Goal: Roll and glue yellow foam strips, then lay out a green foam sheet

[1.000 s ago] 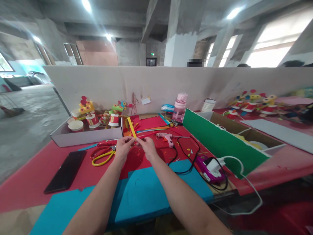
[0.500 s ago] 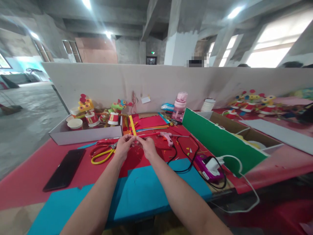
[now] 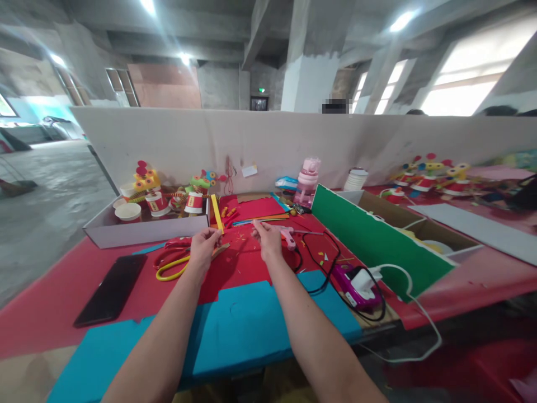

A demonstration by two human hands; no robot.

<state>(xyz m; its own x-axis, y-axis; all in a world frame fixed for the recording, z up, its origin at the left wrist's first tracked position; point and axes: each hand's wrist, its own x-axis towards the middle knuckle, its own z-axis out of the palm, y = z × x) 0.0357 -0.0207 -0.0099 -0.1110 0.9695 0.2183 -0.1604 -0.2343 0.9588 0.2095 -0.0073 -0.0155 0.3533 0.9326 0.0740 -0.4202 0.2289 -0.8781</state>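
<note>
A flat yellow strip [image 3: 217,211], probably paper, stands up from the pinched fingers of my left hand [image 3: 203,245]. To its right, my right hand [image 3: 268,239] is closed in a pinch above the red tabletop; what lies between its fingertips is too small to make out. The two hands are apart. Scissors with yellow handles [image 3: 170,273] lie beside my left wrist, next to a red-handled tool [image 3: 170,246]. Just beyond my right hand is a pink glue gun [image 3: 288,237], partly hidden by that hand.
A white box [image 3: 146,232] with decorated paper cups stands at the left, near a black phone [image 3: 111,291]. Blue sheets [image 3: 251,319] cover the front edge. A green-sided box [image 3: 377,240] and a purple power strip [image 3: 356,288] with cables sit at the right.
My hands have moved apart: the left one to the left with the yellow strip, the right one to the right. Before, their fingertips met at the strip's lower end.
</note>
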